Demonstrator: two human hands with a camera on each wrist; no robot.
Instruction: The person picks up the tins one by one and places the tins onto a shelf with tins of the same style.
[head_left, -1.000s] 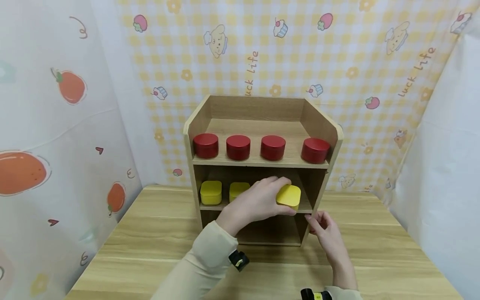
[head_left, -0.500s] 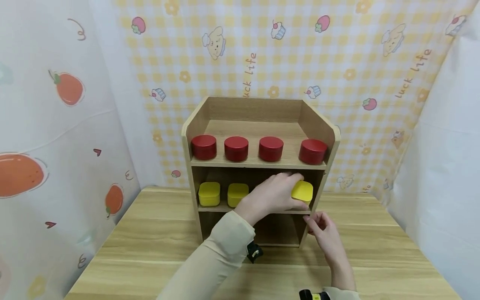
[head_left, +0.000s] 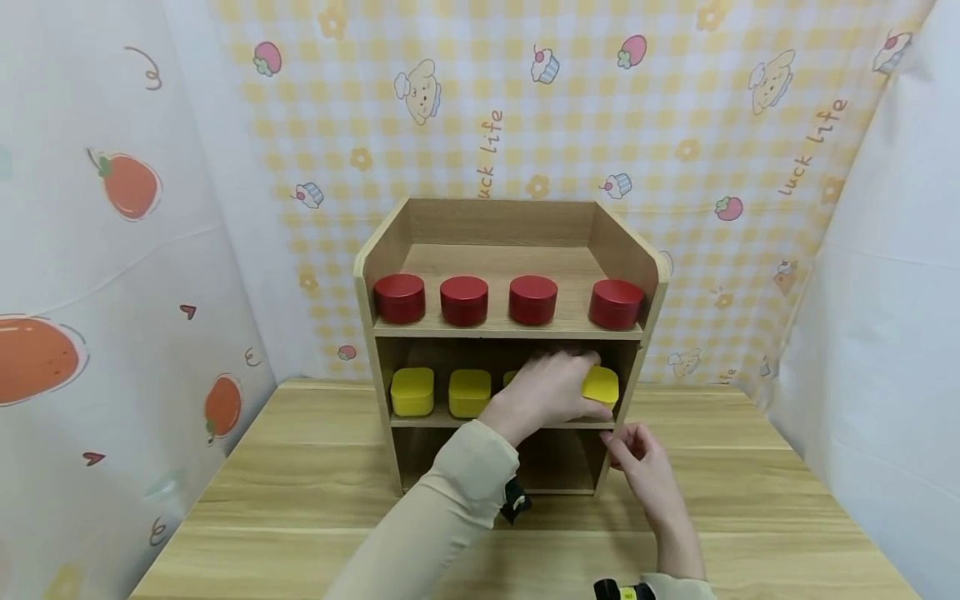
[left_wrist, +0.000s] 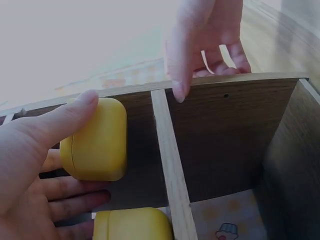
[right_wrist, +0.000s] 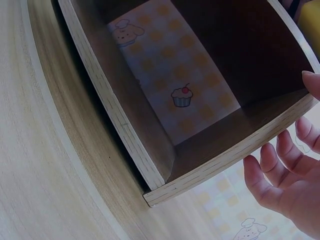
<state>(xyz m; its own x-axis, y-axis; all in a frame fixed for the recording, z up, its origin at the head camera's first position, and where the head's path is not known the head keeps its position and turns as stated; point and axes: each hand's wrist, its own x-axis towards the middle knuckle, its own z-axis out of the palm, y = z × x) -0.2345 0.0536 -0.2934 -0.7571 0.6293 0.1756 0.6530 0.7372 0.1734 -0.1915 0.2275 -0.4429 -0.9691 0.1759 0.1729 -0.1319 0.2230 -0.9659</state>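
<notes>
My left hand (head_left: pixel 551 390) holds a yellow rounded-square box (head_left: pixel 601 385) at the right end of the wooden shelf unit's middle level. In the left wrist view the thumb lies over one edge of this box (left_wrist: pixel 102 140), with fingers beneath and behind. Another yellow box (left_wrist: pixel 132 225) stands just beside it. Two more yellow boxes, one of them (head_left: pixel 470 393) near the middle, sit further left; a third peeks out behind my left hand. My right hand (head_left: pixel 647 471) grips the shelf's right side panel (right_wrist: pixel 240 152), thumb on the inner face, fingers outside.
Several round red tins (head_left: pixel 533 300) stand in a row along the front of the top shelf (head_left: pixel 495 258). The unit rests on a wood-grain table (head_left: pixel 315 483). A patterned cloth (head_left: pixel 487 108) hangs behind it, with white sheets at both sides.
My left hand has carried the yellow box rightward along the middle shelf to the right panel, uncovering the second box from the left. My right hand keeps its grip on the panel.
</notes>
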